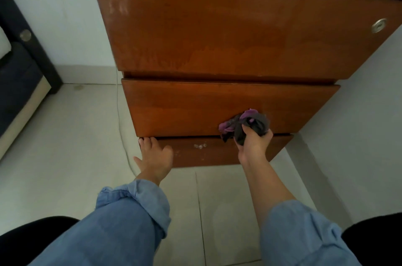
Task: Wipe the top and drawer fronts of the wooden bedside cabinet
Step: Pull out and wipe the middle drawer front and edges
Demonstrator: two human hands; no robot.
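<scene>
Bunching a dark purple cloth [244,126] against the middle drawer front [185,109] at five o'clock, the right hand [253,143] scrubs while the left hand [155,156], fingers spread flat, braces the cabinet's bottom drawer [217,152], probably for balance

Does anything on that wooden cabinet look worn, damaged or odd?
Yes. The top drawer front has pale, faded streaks near its left edge. The bottom drawer front has small whitish chipped spots. The drawers also sit unevenly, the middle drawer front skewed against its neighbours.
</scene>
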